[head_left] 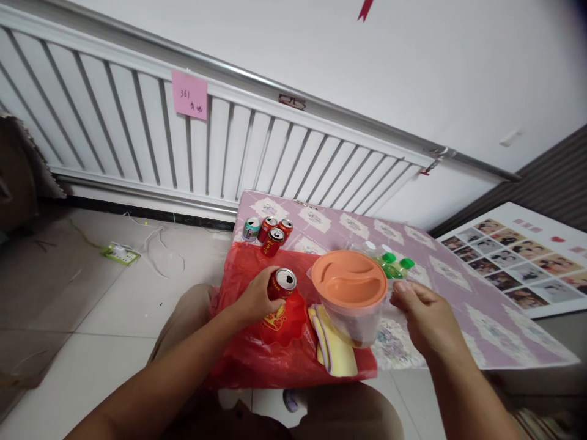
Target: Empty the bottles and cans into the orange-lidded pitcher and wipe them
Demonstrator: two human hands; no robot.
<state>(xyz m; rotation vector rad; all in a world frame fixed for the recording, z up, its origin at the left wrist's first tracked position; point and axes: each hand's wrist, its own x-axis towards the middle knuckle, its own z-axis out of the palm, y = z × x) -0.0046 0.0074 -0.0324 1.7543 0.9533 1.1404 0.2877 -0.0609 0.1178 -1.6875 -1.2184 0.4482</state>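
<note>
My left hand [253,299] is wrapped round a red drink can [283,283] that stands on a red plastic bag [257,348] at the near left corner of the low table. My right hand [426,318] hovers just right of a clear plastic pitcher with an orange lid [349,282]; its fingers are loosely curled and hold nothing. A folded yellow cloth [334,348] lies at the pitcher's base. Behind the pitcher stand several green-capped bottles [395,264].
Three red cans [274,235] and one pale green can [251,228] cluster at the table's far left corner. The table [458,287] has a purple patterned cover. A white radiator [206,146] lines the wall. A power strip [120,252] with cables lies on the floor. A photo board [527,256] leans at right.
</note>
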